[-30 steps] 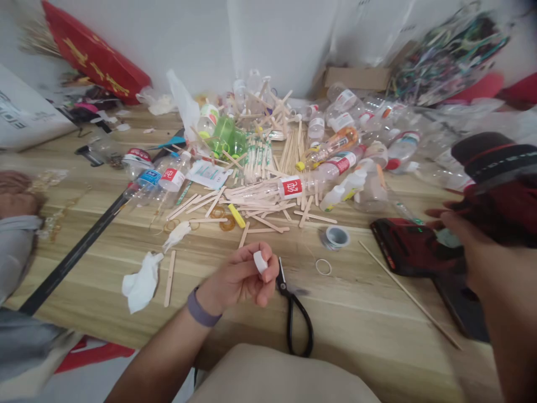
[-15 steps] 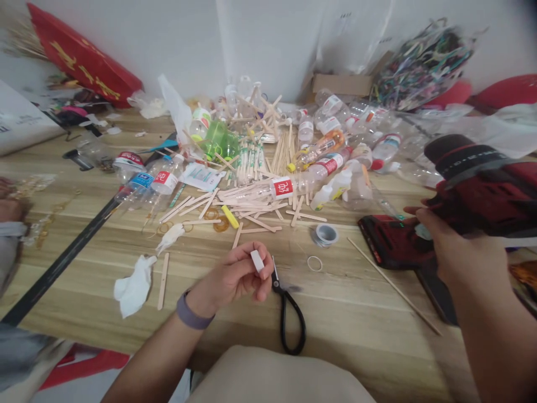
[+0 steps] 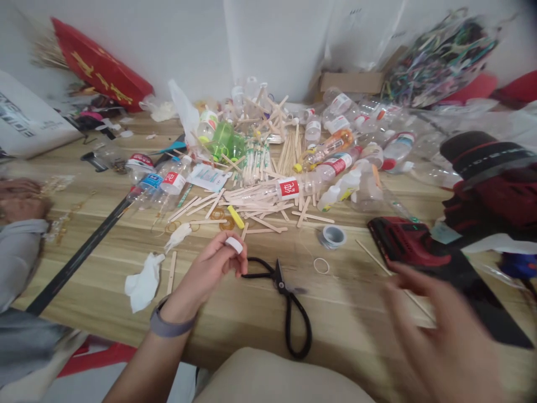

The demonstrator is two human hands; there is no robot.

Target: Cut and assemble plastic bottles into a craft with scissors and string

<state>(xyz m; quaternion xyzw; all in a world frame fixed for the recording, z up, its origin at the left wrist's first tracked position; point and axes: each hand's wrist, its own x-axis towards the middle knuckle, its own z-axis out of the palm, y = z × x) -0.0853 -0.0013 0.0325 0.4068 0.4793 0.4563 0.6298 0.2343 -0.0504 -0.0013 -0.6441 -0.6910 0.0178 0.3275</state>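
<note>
My left hand [image 3: 218,260], with a grey band on its wrist, pinches a small white bottle cap [image 3: 234,244] between thumb and fingers. Just to its right lie black-handled scissors [image 3: 282,285], blades spread apart. My right hand [image 3: 440,330] is blurred by motion over the right side of the table, thumb and fingers apart, holding nothing. Beyond it a red and black cordless drill [image 3: 474,196] stands upright on its battery [image 3: 405,240]. A thin wooden stick [image 3: 373,254] lies between that hand and the drill, partly hidden by the fingers.
Craft sticks [image 3: 268,210] and plastic bottles [image 3: 302,183] cover the table's middle and back. A wire spool [image 3: 333,236] and a ring [image 3: 321,265] lie ahead. Left are a white tissue [image 3: 143,282], a black strip [image 3: 84,254] and another person's hands [image 3: 23,201].
My right hand has let go of the drill and moved toward me. My left hand, holding the cap, has shifted left, uncovering more of the scissors. The view has turned slightly.
</note>
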